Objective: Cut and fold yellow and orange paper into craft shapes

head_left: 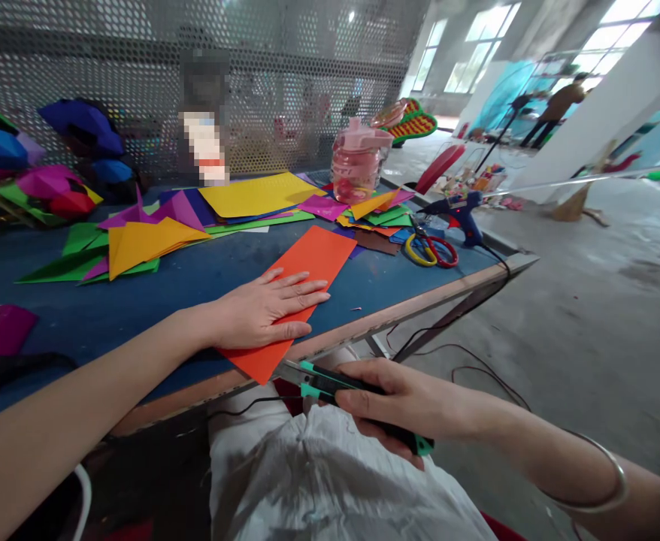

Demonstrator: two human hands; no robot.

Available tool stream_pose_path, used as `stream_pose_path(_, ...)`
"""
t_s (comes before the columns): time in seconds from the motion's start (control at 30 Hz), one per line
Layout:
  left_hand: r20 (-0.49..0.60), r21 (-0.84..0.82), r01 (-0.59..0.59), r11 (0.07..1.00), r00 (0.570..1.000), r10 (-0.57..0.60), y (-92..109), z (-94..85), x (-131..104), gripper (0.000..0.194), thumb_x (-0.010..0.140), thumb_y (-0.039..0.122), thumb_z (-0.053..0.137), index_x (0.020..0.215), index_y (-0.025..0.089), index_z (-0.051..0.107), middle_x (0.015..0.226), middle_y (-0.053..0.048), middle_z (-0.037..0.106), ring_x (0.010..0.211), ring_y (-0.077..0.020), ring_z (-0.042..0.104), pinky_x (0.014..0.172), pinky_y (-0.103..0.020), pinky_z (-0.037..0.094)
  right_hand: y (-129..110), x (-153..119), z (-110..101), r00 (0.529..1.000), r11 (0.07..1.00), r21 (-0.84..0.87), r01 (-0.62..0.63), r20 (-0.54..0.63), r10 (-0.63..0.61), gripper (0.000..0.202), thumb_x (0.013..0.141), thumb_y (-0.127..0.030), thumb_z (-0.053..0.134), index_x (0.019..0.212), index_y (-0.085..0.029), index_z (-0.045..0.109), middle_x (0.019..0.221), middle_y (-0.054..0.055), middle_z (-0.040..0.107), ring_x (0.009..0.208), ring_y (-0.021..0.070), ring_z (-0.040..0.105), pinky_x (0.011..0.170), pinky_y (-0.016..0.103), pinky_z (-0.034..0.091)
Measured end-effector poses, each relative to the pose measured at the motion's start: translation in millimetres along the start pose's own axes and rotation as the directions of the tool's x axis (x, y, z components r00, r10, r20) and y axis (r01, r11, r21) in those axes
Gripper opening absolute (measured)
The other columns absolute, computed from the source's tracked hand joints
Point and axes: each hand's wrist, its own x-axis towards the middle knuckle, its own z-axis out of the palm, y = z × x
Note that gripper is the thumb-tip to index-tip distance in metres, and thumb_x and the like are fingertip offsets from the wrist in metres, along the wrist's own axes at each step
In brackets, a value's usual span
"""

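A folded-looking strip of orange paper point(322, 252) lies slantwise on the blue tabletop, its near corner sticking out past the table's front edge. My left hand point(262, 308) rests flat on it, fingers stretched out. In my right hand point(389, 402) is a black and green utility knife point(358, 383), gripped around its handle. The blade point(289, 370) points left and meets or nearly touches the paper's near right edge; exact contact is hard to tell.
Coloured paper sheets point(256, 197) and folded pieces point(149, 242) lie behind the strip. A pink bottle point(357, 161), scissors point(430, 249) and a blue glue gun point(459, 210) stand or lie at the right end. Perforated metal point(285, 90) backs the table point(195, 274). A cable point(459, 319) hangs over its edge.
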Motion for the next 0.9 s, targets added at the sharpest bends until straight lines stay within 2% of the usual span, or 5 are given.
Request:
stream_pose_path(0.37, 0.002, -0.004, 0.0, 1.0, 1.0, 0.0, -0.4, -0.1, -1.5, 0.061, 0.108, 0.06, 0.031, 0.164, 0.035, 0.024, 0.172, 0.006, 0.02, 0.161, -0.0202, 0.011, 0.128, -0.042, 0.0, -1.0, 1.4, 3.1, 1.0, 1.0, -0.009, -0.011, 0.022, 0.011, 0.042, 0.097, -0.062, 0.058, 0.093, -0.022, 0.046, 0.066, -0.01, 0.05, 0.041, 0.0025, 0.046, 0.036, 0.013, 0.041)
stream_pose_path(0.57, -0.011, 0.002, 0.002, 1.0, 1.0, -0.002, 0.1, 0.6, -0.7, 0.06, 0.108, 0.06, 0.031, 0.163, 0.036, 0.024, 0.172, 0.006, 0.019, 0.161, -0.0202, 0.011, 0.128, -0.042, 0.0, -0.9, 3.2, 5.4, 1.0, 1.0, -0.021, 0.002, 0.031, -0.001, 0.042, 0.097, -0.062, 0.058, 0.101, -0.021, 0.051, 0.067, -0.009, 0.05, 0.043, 0.0033, 0.048, 0.037, 0.013, 0.041)
stream_pose_path(0.73, -0.005, 0.004, -0.002, 1.0, 1.0, 0.002, 0.3, 0.4, -0.7, 0.06, 0.108, 0.06, 0.031, 0.164, 0.037, 0.023, 0.172, 0.006, 0.019, 0.161, -0.0202, 0.01, 0.128, -0.042, 0.0, 0.9, 4.0, 6.7, 0.999, 0.999, -0.022, 0.024, 0.024, -0.023, 0.042, 0.098, -0.062, 0.058, 0.095, -0.021, 0.048, 0.067, -0.008, 0.051, 0.044, 0.0032, 0.048, 0.037, 0.012, 0.04)
stream_pose_path(0.9, -0.009, -0.002, -0.004, 1.0, 1.0, 0.004, 0.1, 0.5, 0.6, 0.061, 0.108, 0.06, 0.031, 0.164, 0.036, 0.024, 0.172, 0.005, 0.02, 0.161, -0.0208, 0.012, 0.128, -0.043, 0.001, 1.5, 5.0, 7.1, 0.999, 1.0, -0.01, -0.016, 0.039, 0.016, 0.043, 0.097, -0.063, 0.058, 0.095, -0.021, 0.048, 0.068, -0.009, 0.051, 0.043, 0.0028, 0.048, 0.036, 0.012, 0.04)
